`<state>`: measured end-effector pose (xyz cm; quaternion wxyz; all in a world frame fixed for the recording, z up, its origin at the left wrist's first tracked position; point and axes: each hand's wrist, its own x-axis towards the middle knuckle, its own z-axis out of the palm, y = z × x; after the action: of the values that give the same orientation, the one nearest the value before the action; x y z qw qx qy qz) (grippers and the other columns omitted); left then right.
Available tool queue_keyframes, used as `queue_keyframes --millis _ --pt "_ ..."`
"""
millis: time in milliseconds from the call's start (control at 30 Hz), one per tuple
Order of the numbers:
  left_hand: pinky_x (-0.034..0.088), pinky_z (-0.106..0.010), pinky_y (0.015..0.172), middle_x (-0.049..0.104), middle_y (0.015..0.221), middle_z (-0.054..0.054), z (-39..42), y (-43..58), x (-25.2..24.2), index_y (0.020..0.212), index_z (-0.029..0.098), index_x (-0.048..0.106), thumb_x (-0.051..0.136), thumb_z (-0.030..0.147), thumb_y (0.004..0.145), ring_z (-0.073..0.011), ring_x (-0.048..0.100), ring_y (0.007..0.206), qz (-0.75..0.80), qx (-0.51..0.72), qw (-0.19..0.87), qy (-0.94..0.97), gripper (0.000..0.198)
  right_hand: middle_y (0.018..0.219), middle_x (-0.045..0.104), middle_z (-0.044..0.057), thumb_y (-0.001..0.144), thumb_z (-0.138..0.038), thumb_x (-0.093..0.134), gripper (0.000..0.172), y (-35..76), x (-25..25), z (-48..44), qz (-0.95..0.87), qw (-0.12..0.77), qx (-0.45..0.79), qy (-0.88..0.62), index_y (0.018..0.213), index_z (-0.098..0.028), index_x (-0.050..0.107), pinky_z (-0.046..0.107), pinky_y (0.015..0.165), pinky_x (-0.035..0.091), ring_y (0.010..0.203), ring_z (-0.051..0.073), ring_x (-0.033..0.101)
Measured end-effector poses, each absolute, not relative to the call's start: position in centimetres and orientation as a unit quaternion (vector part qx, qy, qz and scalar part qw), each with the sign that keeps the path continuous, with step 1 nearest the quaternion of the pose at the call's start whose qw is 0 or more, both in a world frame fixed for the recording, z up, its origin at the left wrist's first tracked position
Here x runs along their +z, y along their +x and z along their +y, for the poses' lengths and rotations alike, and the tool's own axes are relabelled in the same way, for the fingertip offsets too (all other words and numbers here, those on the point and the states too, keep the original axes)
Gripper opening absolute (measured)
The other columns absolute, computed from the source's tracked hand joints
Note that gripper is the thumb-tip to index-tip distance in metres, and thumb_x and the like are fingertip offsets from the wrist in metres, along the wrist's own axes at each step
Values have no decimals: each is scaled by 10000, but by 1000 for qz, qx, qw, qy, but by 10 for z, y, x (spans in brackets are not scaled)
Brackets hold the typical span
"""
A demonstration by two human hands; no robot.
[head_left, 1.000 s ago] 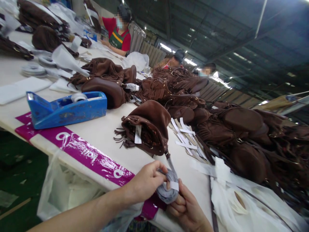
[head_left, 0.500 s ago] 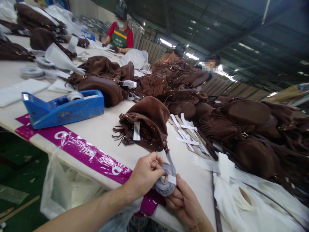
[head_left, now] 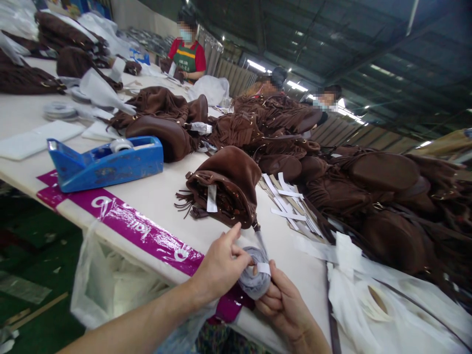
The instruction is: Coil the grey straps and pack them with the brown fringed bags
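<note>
A coil of strap wrapped in grey film (head_left: 253,284) is between my hands, with a short white piece of tape (head_left: 263,268) across its right side. My right hand (head_left: 283,305) grips the coil from below and the right, its thumb beside the tape. On the left side, my left hand (head_left: 223,263) holds the coil near its centre hole, index finger stretched out and upward. From the coil a wrapped strap end runs up to a metal clip on a brown fringed bag (head_left: 230,184). That bag lies on the table with a white strip at its opening.
A blue tape dispenser (head_left: 110,164) stands at the left on the white table (head_left: 147,201), by a purple tape strip (head_left: 140,231). White strips (head_left: 289,201), piled brown bags (head_left: 383,172) and white wrapping sheets (head_left: 354,295) lie right. A co-worker (head_left: 188,54) stands across the table.
My left index finger has straightened away from the coil, out of its earlier pinch. My right hand keeps its hold. The view has shifted slightly; the far co-worker's hands have lifted a brown item.
</note>
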<state>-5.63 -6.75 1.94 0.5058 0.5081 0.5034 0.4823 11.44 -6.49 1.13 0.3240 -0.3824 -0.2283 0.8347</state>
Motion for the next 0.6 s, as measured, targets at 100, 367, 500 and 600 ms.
queue_keyframes --millis 100,367,500,600 --pt "396 -334 1024 721 758 -22 -64 -55 19 1436 74 360 605 129 692 -243 516 1230 493 496 538 470 785 369 122 -188 643 -514 814 480 113 10 -66 -226 334 827 -391 617 -174 476 112 309 127 327 -20 15" --pt "401 -300 969 625 621 29 -65 -42 13 1315 129 460 528 18 688 -192 578 1090 496 542 497 461 641 394 138 -180 689 -527 774 461 109 9 -70 -267 356 797 -408 642 -176 480 119 315 128 341 -11 26" --pt "449 -236 809 582 612 58 -65 -43 11 1200 173 475 513 35 706 -167 626 955 462 571 501 458 515 405 155 -173 683 -535 772 488 101 11 -73 -284 391 758 -438 611 -186 438 131 322 127 346 -6 54" --pt "449 -233 797 569 594 59 -66 -45 11 1078 181 483 510 31 692 -169 626 954 456 587 500 444 415 412 153 -168 662 -551 777 534 94 10 -76 -295 428 724 -454 579 -201 382 142 330 131 353 -3 70"
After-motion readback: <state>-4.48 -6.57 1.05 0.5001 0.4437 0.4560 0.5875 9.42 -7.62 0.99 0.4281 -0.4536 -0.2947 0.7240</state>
